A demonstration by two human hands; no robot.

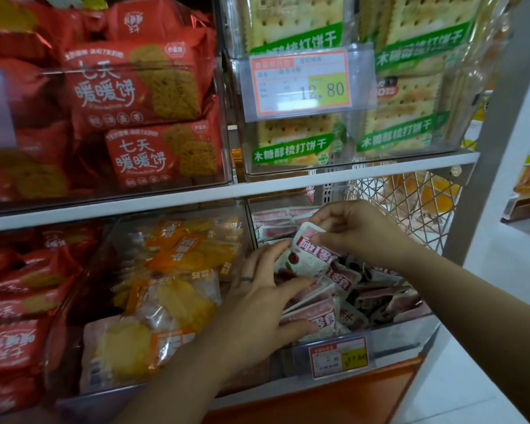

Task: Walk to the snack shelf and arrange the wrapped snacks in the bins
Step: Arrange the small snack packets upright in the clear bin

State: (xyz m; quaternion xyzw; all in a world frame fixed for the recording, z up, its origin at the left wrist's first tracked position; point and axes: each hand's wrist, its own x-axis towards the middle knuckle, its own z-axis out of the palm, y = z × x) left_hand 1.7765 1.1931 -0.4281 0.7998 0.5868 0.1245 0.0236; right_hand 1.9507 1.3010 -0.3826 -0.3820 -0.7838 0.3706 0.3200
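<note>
Left arm (172,377) & right arm (487,295) are closest, both bare, reaching to the low shelf. Right grip (358,231) pinches the top corner of one white snack pack (306,255) w/ red letters and holds it up over the pile. Left grip (257,301) is spread wide: thumb & first finger touch the pack's left side and btm, the other fingers rest on the pile of packs (380,298). One finger has a thin ring (245,278).

That pile lies in the clear bin (404,327) at the right end of the low shelf, w/ a small price tag (338,358) on its front. Just left, the next bin (104,240) holds orange & yellow packs (178,286). Far left are red packs (16,301).

One shelf up: red cookie bags (135,87), then green cracker packs (404,127) w/ a big tag (300,82) reading 12.80. Wire mesh (410,203) covers the shelf's right side.
</note>
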